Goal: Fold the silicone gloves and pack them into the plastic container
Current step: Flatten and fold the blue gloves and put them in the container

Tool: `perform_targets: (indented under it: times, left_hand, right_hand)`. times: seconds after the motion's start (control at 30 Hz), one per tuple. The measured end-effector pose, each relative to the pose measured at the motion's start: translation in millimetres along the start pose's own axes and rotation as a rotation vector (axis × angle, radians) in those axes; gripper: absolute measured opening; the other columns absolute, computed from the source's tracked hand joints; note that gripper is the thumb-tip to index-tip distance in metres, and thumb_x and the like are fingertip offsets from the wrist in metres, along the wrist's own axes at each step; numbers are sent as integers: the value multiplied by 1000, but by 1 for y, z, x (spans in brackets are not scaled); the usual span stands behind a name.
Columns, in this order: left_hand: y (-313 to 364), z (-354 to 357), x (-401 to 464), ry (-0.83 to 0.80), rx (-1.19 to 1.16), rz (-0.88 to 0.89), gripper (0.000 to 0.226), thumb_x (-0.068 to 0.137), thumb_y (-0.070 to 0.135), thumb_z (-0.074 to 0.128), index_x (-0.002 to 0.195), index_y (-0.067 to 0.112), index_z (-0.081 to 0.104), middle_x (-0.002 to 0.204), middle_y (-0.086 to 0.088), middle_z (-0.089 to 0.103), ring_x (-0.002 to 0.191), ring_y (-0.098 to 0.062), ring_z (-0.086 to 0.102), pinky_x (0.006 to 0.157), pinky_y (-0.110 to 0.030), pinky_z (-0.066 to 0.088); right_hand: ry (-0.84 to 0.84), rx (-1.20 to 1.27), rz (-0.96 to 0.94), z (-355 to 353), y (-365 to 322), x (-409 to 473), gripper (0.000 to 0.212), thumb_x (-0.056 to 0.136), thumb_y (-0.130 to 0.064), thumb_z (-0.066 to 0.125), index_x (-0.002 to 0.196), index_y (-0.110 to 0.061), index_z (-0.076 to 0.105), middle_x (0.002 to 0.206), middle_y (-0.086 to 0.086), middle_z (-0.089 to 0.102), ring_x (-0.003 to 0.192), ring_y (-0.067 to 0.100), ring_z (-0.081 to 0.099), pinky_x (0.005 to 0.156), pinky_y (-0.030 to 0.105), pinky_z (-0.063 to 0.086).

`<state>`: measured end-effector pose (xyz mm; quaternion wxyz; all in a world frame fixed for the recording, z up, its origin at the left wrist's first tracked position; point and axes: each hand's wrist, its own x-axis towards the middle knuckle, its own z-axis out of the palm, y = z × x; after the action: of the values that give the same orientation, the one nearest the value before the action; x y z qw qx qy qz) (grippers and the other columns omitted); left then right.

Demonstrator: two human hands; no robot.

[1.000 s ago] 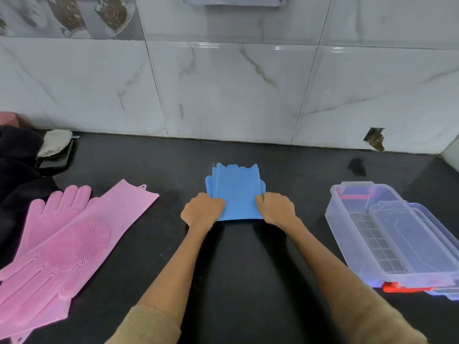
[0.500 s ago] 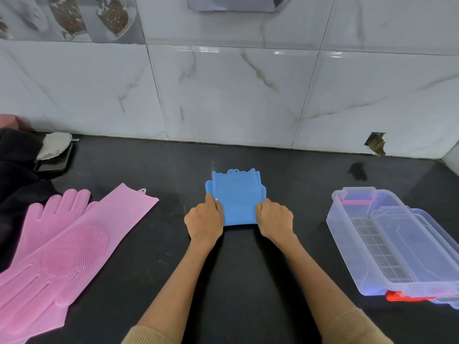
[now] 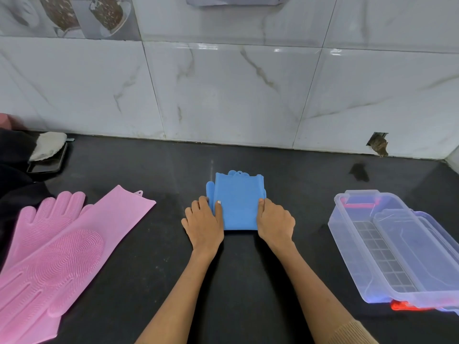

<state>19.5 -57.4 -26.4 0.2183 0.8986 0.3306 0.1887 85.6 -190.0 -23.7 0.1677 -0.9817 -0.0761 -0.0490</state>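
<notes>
The blue silicone gloves (image 3: 238,202) lie folded into a compact, roughly square packet near the middle of the black countertop, smooth side up, with fingertips poking out at the far edge and one at the left. The pink silicone gloves (image 3: 57,247) lie unfolded and flat at the left, overlapping, the upper one showing its bristled palm and the long cuffs pointing toward the wall. The clear plastic container (image 3: 367,247) stands open at the right, well apart from both pairs, with its transparent lid resting in it at a tilt and red latches at the ends.

One head-worn camera looks forward and down, close over the dark counter (image 3: 124,306) toward the tiled wall (image 3: 223,95).
</notes>
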Motion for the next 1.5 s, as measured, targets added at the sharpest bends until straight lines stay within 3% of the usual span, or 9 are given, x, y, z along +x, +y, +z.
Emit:
perform_targets:
  times: [0.1,0.2,0.37,0.57,0.67,0.73,1.0,1.17,1.5]
  left_hand:
    - [4,-1,3,-23,-30,-63,38,97,36,39,120,8,49,114,-9,57,98,-24,52,84,-34,37]
    - [9,1,9,-90,-81,-91,42,98,30,36,130,4,43,122,-13,53,105,-28,50,90,-38,37]
    - [15,10,15,-176,-139,-126,52,100,34,27,145,8,30,139,-12,43,124,-28,39,104,-41,24]
    - [14,12,13,-159,-379,-39,54,101,36,25,149,10,22,133,-6,42,119,-21,42,105,-37,30]
    - [16,8,8,-218,-662,-41,59,99,39,34,150,14,18,123,5,31,95,-3,51,78,-11,43]
    - [14,6,7,-227,-787,-86,59,98,35,43,149,17,20,129,5,31,96,3,50,76,-6,41]
    - [-1,-4,11,-387,-1118,-346,56,98,26,47,148,28,21,146,0,41,121,-19,52,101,-41,46]
    - [-5,-18,5,-501,-1329,-489,54,97,19,50,146,28,29,125,3,58,104,-18,64,74,-34,56]
    - [-15,-32,-23,-649,-1504,-581,49,93,20,56,139,23,40,121,-6,66,103,-26,67,73,-41,58]
  right_hand:
    - [93,56,43,4,-3,-3,34,100,-39,26,85,-16,47,70,-2,54,66,20,52,60,32,37]
    - [131,78,106,11,-1,-3,45,99,-41,30,127,-11,47,119,6,56,110,24,50,93,37,36]
    - [-90,188,-42,17,1,10,53,102,-34,13,148,-11,23,155,2,28,146,14,15,117,37,-9]
    - [-247,713,-18,7,1,12,53,101,-44,18,150,-24,19,154,-6,31,142,18,26,117,43,23]
    - [-250,995,-1,3,-5,11,49,101,-39,27,148,-25,22,152,-8,32,134,11,38,112,39,34]
    - [-218,1061,14,0,-4,13,45,102,-32,31,146,-24,28,150,-6,35,132,11,40,110,34,36]
    - [-246,1305,246,2,2,8,39,100,-25,43,139,-27,43,140,-7,50,123,13,51,106,39,43]
    - [-383,1597,356,-4,8,-5,43,97,-20,50,139,-22,41,133,0,57,113,18,61,97,40,50]
    - [-501,1763,328,-19,19,-37,35,96,-21,52,131,-22,52,123,2,66,107,23,66,78,40,58]
